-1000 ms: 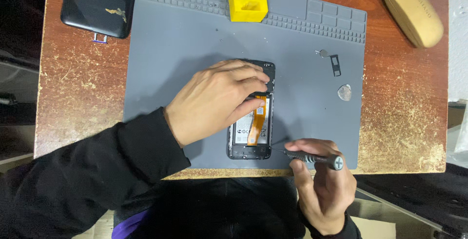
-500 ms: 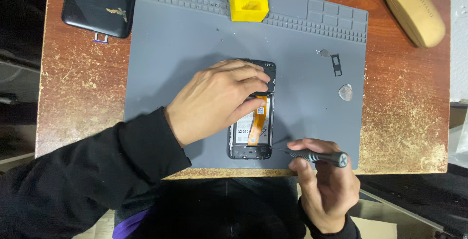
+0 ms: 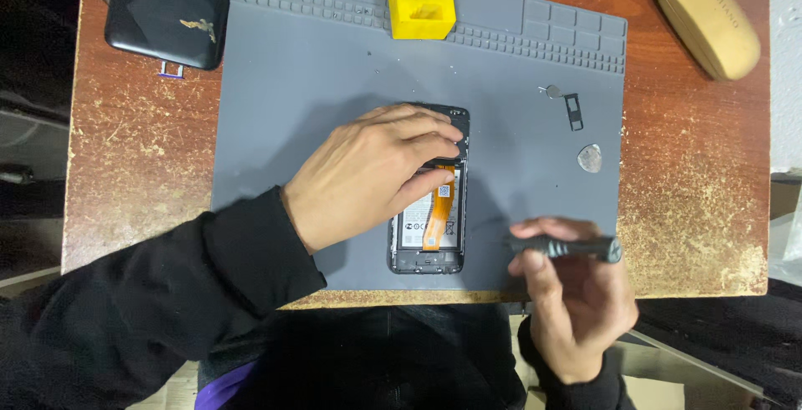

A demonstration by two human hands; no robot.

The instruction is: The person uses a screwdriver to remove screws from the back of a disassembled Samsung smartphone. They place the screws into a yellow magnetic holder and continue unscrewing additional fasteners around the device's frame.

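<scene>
Left hand [image 3: 376, 168] lies spread flat, fingers pressing the upper half of the opened phone [image 3: 428, 226] at the middle of the grey rubbery mat [image 3: 292, 84]; its orange ribbon cable shows below; right hand [image 3: 576, 301] pinches a slim dark screwdriver [image 3: 568, 248], its tip seemingly just beside the phone's lower right edge.

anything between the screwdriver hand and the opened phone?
Nothing visible. The right hand holds the screwdriver just right of the opened phone, with only bare grey mat between. The left hand covers the phone's upper half.
</scene>
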